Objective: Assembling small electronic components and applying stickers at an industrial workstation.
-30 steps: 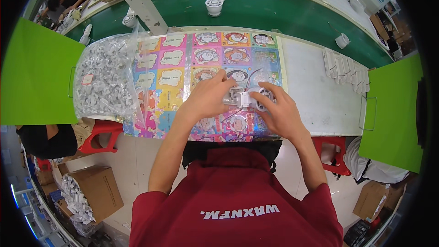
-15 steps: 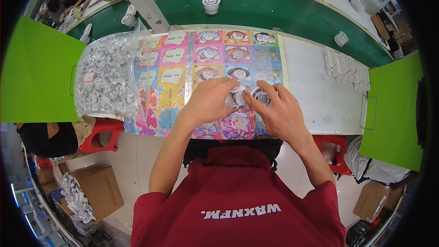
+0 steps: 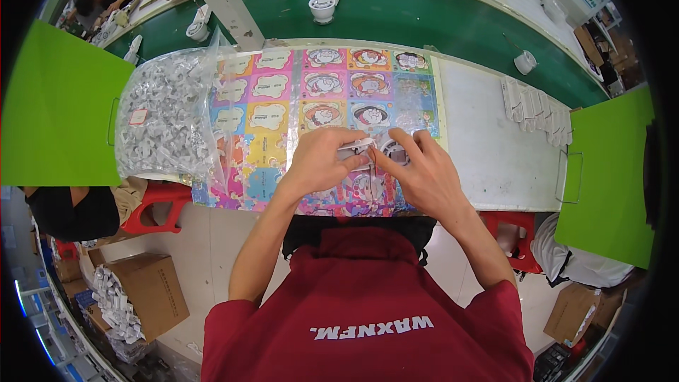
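Left hand [image 3: 320,160]: thumb and fingers clamped on a small white piece [image 3: 358,144], at its right-hand fingertips. Right hand [image 3: 433,178]: fingers curved around a round white cup [image 3: 397,152], thumb tip reaching in toward the left hand's piece; from my distant seat I cannot tell whether that thumb pinches anything. Thin wire [image 3: 372,185] hangs in the gap between both hands, over the patterned sheet [image 3: 267,143] below them.

Handling, my judgement: I'd steady the piece with the left hand and let the right thumb do the fine work. Guide the wire clear of any edges; no tugging, since its joints may be weak. Cup supported, never dangling by the wire.
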The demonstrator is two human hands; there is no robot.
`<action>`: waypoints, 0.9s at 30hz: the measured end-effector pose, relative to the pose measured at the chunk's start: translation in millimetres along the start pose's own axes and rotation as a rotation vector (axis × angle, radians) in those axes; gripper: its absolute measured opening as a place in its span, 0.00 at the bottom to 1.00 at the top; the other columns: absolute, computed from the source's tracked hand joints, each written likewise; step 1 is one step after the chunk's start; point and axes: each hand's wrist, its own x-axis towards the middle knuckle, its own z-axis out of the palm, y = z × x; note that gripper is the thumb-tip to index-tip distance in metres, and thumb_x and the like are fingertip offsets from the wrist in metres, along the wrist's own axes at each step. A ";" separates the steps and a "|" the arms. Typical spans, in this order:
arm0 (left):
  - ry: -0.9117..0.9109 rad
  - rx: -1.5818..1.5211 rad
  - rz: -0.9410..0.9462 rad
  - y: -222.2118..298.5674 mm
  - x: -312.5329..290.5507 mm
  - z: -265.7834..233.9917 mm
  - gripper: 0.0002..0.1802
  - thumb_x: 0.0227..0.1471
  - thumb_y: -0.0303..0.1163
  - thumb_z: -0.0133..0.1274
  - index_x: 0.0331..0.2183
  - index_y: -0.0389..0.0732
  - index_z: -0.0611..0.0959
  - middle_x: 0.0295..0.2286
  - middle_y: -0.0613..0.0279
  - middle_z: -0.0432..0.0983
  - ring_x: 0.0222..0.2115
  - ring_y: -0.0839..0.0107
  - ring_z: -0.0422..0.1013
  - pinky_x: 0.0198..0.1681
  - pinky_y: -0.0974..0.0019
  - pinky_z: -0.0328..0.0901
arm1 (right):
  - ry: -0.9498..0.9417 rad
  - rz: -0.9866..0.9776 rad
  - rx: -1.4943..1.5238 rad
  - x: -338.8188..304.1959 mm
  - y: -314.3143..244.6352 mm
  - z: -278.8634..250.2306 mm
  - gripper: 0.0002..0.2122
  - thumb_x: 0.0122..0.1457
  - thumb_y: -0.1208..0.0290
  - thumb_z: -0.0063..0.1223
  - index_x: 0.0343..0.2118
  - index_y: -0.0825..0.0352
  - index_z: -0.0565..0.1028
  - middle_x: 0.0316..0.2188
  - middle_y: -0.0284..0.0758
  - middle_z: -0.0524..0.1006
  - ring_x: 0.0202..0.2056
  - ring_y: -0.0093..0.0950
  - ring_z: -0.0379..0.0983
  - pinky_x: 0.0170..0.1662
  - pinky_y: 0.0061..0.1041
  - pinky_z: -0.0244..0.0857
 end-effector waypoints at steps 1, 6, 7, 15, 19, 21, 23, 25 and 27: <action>-0.021 0.025 -0.030 -1.4 -0.4 -0.2 0.21 0.47 0.31 0.66 0.44 0.36 0.85 0.39 0.47 0.82 0.40 0.49 0.78 0.44 0.57 0.71 | 0.000 0.000 -0.002 -0.5 2.0 4.5 0.26 0.43 0.81 0.58 0.48 0.53 0.80 0.49 0.36 0.73 0.37 0.36 0.68 0.39 0.30 0.70; 0.022 0.068 0.053 -5.2 3.1 11.8 0.26 0.47 0.27 0.64 0.50 0.38 0.81 0.44 0.50 0.79 0.47 0.53 0.75 0.50 0.57 0.68 | 0.026 0.015 -0.064 1.1 26.1 1.9 0.24 0.44 0.75 0.63 0.49 0.52 0.80 0.47 0.36 0.75 0.38 0.35 0.72 0.40 0.33 0.70; 0.271 0.134 0.139 -7.6 3.7 14.0 0.27 0.47 0.26 0.63 0.51 0.38 0.79 0.45 0.51 0.77 0.48 0.53 0.74 0.51 0.57 0.67 | 0.026 0.022 -0.072 2.0 36.8 1.5 0.24 0.44 0.75 0.63 0.49 0.52 0.80 0.47 0.36 0.75 0.38 0.35 0.72 0.40 0.33 0.70; 0.511 0.275 0.099 -56.2 -1.7 42.6 0.22 0.46 0.25 0.61 0.46 0.40 0.80 0.48 0.54 0.74 0.50 0.53 0.67 0.54 0.54 0.62 | 0.114 0.840 -0.049 42.5 179.4 30.4 0.24 0.56 0.54 0.63 0.53 0.60 0.76 0.46 0.42 0.73 0.40 0.46 0.77 0.44 0.39 0.71; 0.504 0.293 0.104 -59.5 -4.0 47.0 0.16 0.46 0.26 0.61 0.41 0.40 0.82 0.47 0.55 0.75 0.49 0.53 0.68 0.55 0.54 0.61 | 0.306 0.809 -0.062 47.8 265.3 63.2 0.25 0.57 0.55 0.63 0.53 0.65 0.75 0.47 0.44 0.72 0.38 0.43 0.78 0.43 0.37 0.72; 0.490 0.286 0.092 -59.9 -4.5 45.2 0.13 0.47 0.28 0.61 0.39 0.40 0.83 0.47 0.56 0.74 0.50 0.54 0.67 0.54 0.53 0.60 | 0.421 0.706 0.176 49.6 294.1 64.4 0.24 0.57 0.56 0.62 0.52 0.68 0.74 0.46 0.46 0.73 0.38 0.43 0.77 0.44 0.38 0.72; 0.518 0.283 0.080 -56.7 -1.7 43.9 0.13 0.47 0.28 0.60 0.38 0.40 0.83 0.46 0.57 0.74 0.49 0.54 0.68 0.53 0.53 0.60 | 0.409 0.779 0.062 46.1 327.9 56.5 0.20 0.56 0.60 0.61 0.48 0.67 0.77 0.43 0.47 0.76 0.43 0.44 0.75 0.49 0.41 0.70; 0.535 0.304 0.038 -55.5 -0.4 43.3 0.11 0.45 0.25 0.61 0.35 0.40 0.83 0.44 0.56 0.75 0.48 0.55 0.69 0.52 0.55 0.62 | 0.392 0.799 -0.305 38.7 361.7 50.3 0.17 0.53 0.65 0.60 0.44 0.66 0.79 0.44 0.49 0.77 0.47 0.46 0.74 0.51 0.44 0.68; 0.590 0.347 0.029 -53.0 0.3 41.9 0.11 0.44 0.25 0.61 0.34 0.41 0.83 0.43 0.57 0.75 0.46 0.55 0.70 0.50 0.55 0.62 | 0.271 0.903 -0.515 34.1 380.3 36.6 0.22 0.49 0.65 0.58 0.49 0.66 0.77 0.46 0.49 0.77 0.48 0.49 0.73 0.52 0.44 0.69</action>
